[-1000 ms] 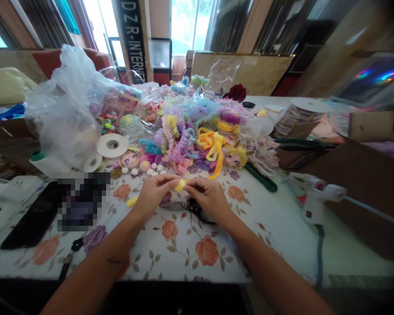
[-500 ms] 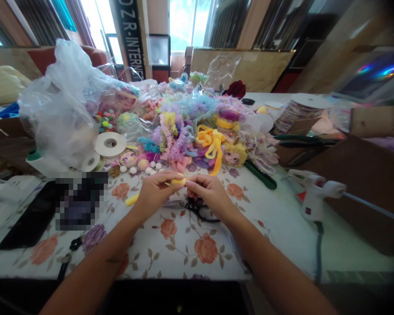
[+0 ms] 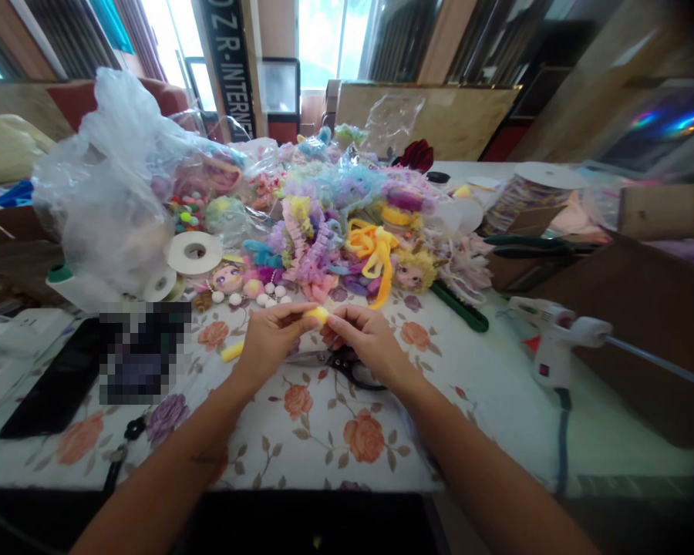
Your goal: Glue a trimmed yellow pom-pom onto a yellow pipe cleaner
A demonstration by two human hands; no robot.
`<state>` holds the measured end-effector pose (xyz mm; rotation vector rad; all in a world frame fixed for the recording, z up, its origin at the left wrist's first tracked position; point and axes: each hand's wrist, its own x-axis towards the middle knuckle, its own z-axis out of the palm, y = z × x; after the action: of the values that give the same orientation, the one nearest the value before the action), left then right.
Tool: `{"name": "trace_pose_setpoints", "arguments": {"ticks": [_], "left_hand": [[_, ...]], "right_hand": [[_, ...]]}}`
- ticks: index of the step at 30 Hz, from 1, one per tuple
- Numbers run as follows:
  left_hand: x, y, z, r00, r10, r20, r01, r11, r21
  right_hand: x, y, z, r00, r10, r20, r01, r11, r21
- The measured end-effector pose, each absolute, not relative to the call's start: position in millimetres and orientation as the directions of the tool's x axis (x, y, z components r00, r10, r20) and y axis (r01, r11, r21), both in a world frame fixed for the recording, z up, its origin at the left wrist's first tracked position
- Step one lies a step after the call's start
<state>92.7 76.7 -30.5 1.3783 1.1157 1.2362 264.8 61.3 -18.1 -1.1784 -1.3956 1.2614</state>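
Note:
My left hand (image 3: 271, 339) and my right hand (image 3: 365, 340) meet above the flowered tablecloth (image 3: 324, 432) and pinch a small yellow fuzzy piece (image 3: 318, 314) between their fingertips. Black-handled scissors (image 3: 338, 362) lie on the cloth just under both hands. A second yellow piece (image 3: 232, 352) rests on the cloth left of my left hand. Beyond my hands is a pile of colourful ribbons, pom-poms and small doll heads (image 3: 347, 239).
A white glue gun (image 3: 549, 339) lies at right with its cord trailing forward. Tape rolls (image 3: 195, 253) and a big clear plastic bag (image 3: 116, 185) sit at left. A black phone (image 3: 52, 389) lies near the left edge. Green pliers (image 3: 532, 248) and cardboard boxes are at right.
Both hands kept working the yellow piece, turning it slightly between the fingertips. The view shifted a little; nothing else on the table moved.

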Motion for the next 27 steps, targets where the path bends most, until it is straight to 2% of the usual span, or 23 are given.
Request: {"name": "trace_pose_setpoints", "arguments": {"ticks": [3, 9, 15, 22, 27], "left_hand": [[92.0, 78.6, -32.4, 0.034, 0.989, 0.141, -0.017, -0.141, 0.990], [91.9, 78.9, -31.0, 0.048, 0.978, 0.205, 0.002, -0.205, 0.979], [93.8, 77.8, -28.8, 0.121, 0.975, 0.186, -0.097, -0.175, 0.980], [92.6, 77.6, -30.6, 0.091, 0.984, 0.154, -0.044, -0.151, 0.988], [94.0, 75.4, -25.1, 0.020, 0.962, 0.273, -0.030, -0.272, 0.962]], "right_hand": [[264.6, 62.3, -21.7, -0.123, 0.991, 0.048, 0.139, 0.065, -0.988], [263.5, 62.7, -27.8, -0.055, 0.979, 0.196, 0.276, 0.203, -0.939], [262.5, 61.8, -26.9, -0.040, 0.989, 0.145, 0.136, 0.149, -0.979], [264.0, 63.0, -23.7, -0.111, 0.990, 0.090, 0.093, 0.101, -0.991], [263.7, 63.9, -24.1, -0.074, 0.996, 0.041, 0.026, 0.043, -0.999]]}}
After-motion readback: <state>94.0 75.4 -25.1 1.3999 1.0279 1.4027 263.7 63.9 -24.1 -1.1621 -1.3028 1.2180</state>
